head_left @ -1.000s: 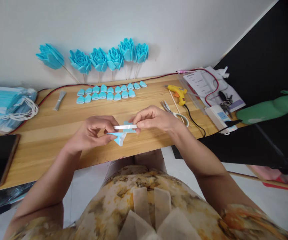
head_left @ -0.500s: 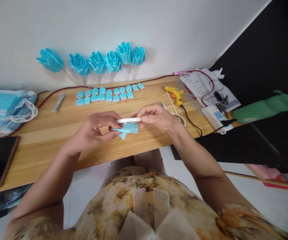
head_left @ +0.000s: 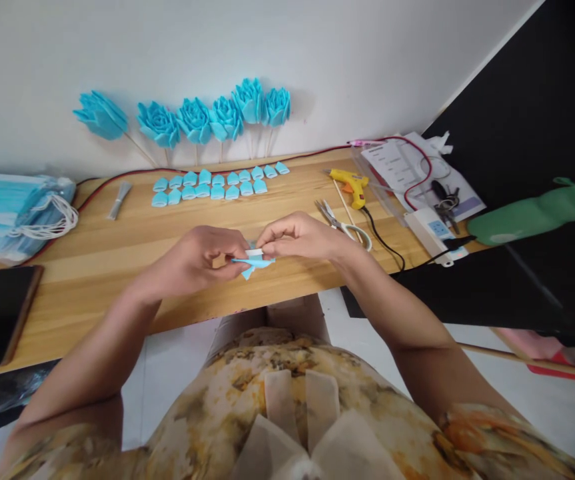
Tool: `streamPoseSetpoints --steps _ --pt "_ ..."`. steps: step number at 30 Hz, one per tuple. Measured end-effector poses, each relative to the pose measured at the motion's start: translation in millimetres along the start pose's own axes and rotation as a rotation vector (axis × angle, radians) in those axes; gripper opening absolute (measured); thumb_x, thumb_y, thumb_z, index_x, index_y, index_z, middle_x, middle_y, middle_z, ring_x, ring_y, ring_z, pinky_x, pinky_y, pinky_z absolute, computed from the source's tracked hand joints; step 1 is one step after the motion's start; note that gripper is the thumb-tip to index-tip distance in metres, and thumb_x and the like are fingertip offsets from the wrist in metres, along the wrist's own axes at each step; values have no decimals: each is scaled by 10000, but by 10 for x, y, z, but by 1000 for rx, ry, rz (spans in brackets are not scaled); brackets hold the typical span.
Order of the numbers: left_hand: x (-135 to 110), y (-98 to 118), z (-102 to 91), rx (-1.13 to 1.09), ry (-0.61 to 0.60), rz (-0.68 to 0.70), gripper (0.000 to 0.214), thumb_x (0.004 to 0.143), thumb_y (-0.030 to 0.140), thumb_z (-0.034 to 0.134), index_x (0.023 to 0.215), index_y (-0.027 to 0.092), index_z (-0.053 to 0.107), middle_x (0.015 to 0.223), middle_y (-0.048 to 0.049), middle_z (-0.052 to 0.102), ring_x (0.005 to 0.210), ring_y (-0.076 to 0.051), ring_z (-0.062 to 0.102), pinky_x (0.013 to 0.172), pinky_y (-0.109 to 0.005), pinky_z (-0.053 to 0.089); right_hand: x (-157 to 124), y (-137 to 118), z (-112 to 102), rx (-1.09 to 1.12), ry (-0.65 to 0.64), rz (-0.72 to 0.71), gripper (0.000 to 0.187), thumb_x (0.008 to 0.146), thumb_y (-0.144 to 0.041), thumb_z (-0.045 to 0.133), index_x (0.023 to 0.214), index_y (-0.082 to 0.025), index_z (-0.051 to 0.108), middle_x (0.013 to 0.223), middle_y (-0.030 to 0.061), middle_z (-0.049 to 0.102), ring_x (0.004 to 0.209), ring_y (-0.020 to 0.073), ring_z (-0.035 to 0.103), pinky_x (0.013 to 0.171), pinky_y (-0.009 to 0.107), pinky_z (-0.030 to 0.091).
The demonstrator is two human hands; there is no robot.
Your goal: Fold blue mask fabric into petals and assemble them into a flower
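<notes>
The left hand (head_left: 200, 257) pinches a blue piece (head_left: 261, 263) and white strip (head_left: 254, 253) in a narrow grip; the right hand (head_left: 300, 237) pinches the strip's other end above the desk (head_left: 112, 247).

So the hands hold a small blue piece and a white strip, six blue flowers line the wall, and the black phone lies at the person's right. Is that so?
Not quite: the head view shows the black phone at the person's left. The rest holds: left hand and right hand hold the blue piece and white strip, and six blue flowers line the wall.
</notes>
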State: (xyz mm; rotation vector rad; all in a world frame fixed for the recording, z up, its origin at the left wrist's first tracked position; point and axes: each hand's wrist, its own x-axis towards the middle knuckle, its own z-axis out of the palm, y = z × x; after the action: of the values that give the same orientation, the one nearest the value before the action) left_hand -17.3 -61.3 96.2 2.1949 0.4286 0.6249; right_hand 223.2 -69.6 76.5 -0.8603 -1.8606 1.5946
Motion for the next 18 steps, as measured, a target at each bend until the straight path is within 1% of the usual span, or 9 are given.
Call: streamPoseSetpoints --steps 2,4,5,7,9,12,15,18 --pt "17 32 23 184 47 19 56 868 211 684 820 203 711 775 -48 700 684 -150 621 644 -247 431 9 -19 17 -63 69 -12 160 832 -275 682 887 -134 732 770 -6 717 695 85 599 662 211 438" --pt "8 43 20 246 108 28 41 869 207 679 861 217 718 871 -64 723 770 -172 655 695 -259 453 -8 -19 5 -37 104 -40 154 840 -278 682 875 -135 729 777 -4 721 708 86 611 680 213 449" --pt "-6 37 7 222 133 31 40 866 210 685 874 222 721 918 -71 731 800 -177 665 708 -261 465 -24 -12 -11 9 106 -58 163 843 -292 688 875 -138 729 780 -1 726 718 90 624 692 215 461" --pt "-45 -2 -34 106 159 38 31 854 213 708 877 224 726 960 -77 739 814 -176 674 713 -258 485 -62 12 -47 117 94 -89 191 844 -329 702 885 -144 729 781 5 734 738 100 649 711 222 486" --pt "-86 -70 -68 -39 162 48 33 851 194 716 875 214 727 948 -80 741 797 -169 680 707 -254 502 -93 33 -71 191 85 -97 208 837 -349 717 886 -147 728 780 11 737 744 107 663 718 229 503" --pt "-120 -169 -67 -202 181 78 26 855 156 708 858 180 717 909 -91 732 769 -156 679 687 -244 514 -109 28 -64 218 85 -61 200 831 -342 718 863 -145 724 776 14 735 730 106 660 718 233 512" --pt "-133 -205 -32 -250 218 63 51 855 165 714 805 157 704 851 -91 718 732 -148 662 658 -243 513 -106 -12 -37 207 92 -47 181 833 -320 699 860 -142 719 783 13 734 737 104 655 725 232 508" --pt "-155 -204 -24 -243 220 28 76 871 188 703 801 160 700 847 -91 717 734 -153 662 661 -254 520 -111 -53 -25 159 94 -44 168 845 -299 667 875 -140 714 794 15 737 737 105 652 708 229 495"
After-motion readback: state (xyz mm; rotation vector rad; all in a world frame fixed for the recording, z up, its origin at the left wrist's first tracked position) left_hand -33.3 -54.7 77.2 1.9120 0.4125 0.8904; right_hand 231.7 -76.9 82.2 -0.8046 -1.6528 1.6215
